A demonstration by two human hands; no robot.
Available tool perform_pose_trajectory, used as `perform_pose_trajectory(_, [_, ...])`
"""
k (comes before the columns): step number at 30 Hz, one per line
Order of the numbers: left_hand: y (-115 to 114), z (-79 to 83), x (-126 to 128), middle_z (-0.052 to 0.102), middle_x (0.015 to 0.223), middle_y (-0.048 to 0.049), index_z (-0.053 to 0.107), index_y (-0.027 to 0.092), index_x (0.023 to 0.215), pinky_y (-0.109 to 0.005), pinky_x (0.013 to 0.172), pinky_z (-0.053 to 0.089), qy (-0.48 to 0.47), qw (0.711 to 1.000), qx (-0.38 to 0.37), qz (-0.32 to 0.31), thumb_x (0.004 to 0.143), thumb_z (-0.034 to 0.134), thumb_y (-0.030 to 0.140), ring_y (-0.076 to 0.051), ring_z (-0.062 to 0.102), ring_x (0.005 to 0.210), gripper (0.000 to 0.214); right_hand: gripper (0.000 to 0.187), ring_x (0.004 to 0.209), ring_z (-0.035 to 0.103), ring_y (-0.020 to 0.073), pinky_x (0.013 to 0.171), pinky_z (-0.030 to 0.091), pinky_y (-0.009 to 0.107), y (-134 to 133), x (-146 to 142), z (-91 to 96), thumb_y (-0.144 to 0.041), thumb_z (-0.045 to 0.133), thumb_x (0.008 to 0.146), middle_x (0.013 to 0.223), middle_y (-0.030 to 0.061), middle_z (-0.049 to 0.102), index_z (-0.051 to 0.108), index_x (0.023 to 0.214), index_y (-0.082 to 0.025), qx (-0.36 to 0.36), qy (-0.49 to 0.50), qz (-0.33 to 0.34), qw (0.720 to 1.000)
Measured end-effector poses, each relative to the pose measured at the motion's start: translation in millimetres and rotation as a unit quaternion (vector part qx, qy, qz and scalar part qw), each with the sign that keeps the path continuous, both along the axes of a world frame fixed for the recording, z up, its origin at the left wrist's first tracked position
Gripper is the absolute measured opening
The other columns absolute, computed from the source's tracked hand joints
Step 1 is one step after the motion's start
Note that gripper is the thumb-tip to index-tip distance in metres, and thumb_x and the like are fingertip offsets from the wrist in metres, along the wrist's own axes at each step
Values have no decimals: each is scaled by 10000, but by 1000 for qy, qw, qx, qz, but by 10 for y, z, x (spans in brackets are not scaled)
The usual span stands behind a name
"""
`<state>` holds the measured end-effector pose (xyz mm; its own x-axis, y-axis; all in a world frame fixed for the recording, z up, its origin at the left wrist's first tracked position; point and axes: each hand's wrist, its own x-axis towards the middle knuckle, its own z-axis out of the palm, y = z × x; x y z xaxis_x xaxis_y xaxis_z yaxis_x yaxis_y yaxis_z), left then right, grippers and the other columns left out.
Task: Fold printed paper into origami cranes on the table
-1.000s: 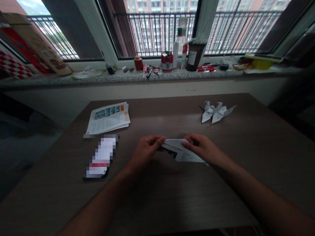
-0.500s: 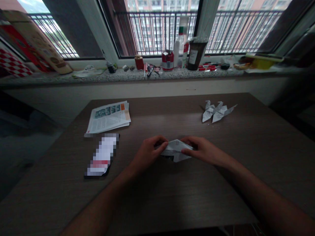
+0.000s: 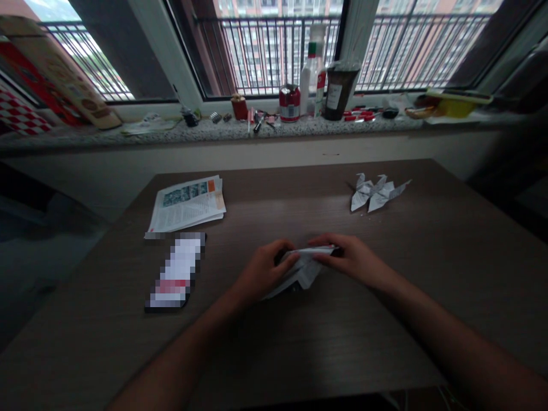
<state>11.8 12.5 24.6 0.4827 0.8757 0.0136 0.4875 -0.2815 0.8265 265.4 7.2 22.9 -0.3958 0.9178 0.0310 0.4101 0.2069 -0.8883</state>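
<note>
A folded piece of newspaper is held between both hands near the middle of the table. My left hand pinches its left side, thumb on the near face and the other fingers behind. At its upper right, my right hand grips the paper between thumb and fingers. The top edge looks narrow and flat, and loose flaps hang down toward me. Two folded paper cranes stand close together at the back right of the table.
On the brown table, a stack of newspaper sheets lies at the back left, with a phone in front of it. A windowsill behind bears a red can, a dark cup, a clear bottle and small tools.
The paper has been tilted and turned between my hands: its broad face showed before, now its top edge shows and flaps hang lower. Both hands keep hold.
</note>
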Motion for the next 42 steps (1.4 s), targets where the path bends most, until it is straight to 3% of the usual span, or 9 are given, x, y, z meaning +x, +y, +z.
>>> perform_pose_trajectory(5, [27, -6, -42, 694, 881, -39, 667, 179, 1004, -283, 668, 484, -31, 999, -18, 22, 1020, 557, 431, -189, 644, 787, 276, 308, 750, 696, 202, 679, 557, 338, 52, 49, -3, -430, 698, 934, 857, 55, 758, 739, 1152, -215, -44, 58, -68, 995])
perform_pose_trajectory(15, [-14, 11, 28, 714, 949, -37, 697, 188, 1041, -298, 722, 493, -44, 998, -31, -24, 1026, 552, 407, -204, 664, 853, 263, 276, 734, 671, 197, 656, 526, 323, 26, -15, -54, -451, 664, 957, 801, 39, 716, 739, 1089, -221, -32, 72, -57, 995])
perform_pose_trajectory(20, [-20, -9, 67, 716, 915, -32, 702, 178, 975, -284, 694, 478, -35, 999, -30, -6, 1017, 569, 417, -197, 654, 822, 277, 318, 693, 670, 187, 591, 506, 300, 1, -71, -73, -471, 679, 941, 790, 20, 704, 696, 1138, -223, -66, 83, -67, 992])
perform_pose_trajectory(25, [-21, -5, 54, 711, 909, -31, 709, 178, 967, -281, 690, 475, -42, 998, -43, -16, 1005, 595, 397, -188, 646, 804, 250, 239, 641, 649, 175, 591, 505, 300, 26, -63, -61, -443, 678, 948, 702, 19, 683, 723, 975, -210, -68, 67, -59, 994])
perform_pose_trajectory(31, [-11, 8, 23, 700, 909, -27, 708, 171, 988, -277, 698, 470, -58, 996, -58, -29, 989, 632, 376, -178, 636, 808, 218, 273, 659, 667, 165, 627, 540, 296, 58, -1, -56, -464, 680, 956, 752, 33, 726, 742, 914, -202, -73, 99, -35, 992])
perform_pose_trajectory(38, [26, 16, -24, 690, 873, -25, 718, 161, 966, -277, 666, 447, -50, 997, -57, -18, 975, 646, 419, -178, 625, 771, 268, 355, 735, 716, 172, 671, 580, 297, 64, 64, -19, -509, 637, 988, 839, 64, 777, 786, 1057, -194, -105, 139, 17, 985])
perform_pose_trajectory(42, [52, 26, -41, 696, 857, -29, 719, 162, 947, -279, 666, 456, -57, 996, -69, 11, 968, 642, 437, -182, 630, 765, 287, 381, 747, 725, 182, 681, 592, 313, 77, 82, -20, -526, 609, 1003, 839, 71, 776, 781, 1089, -198, -112, 157, 10, 981])
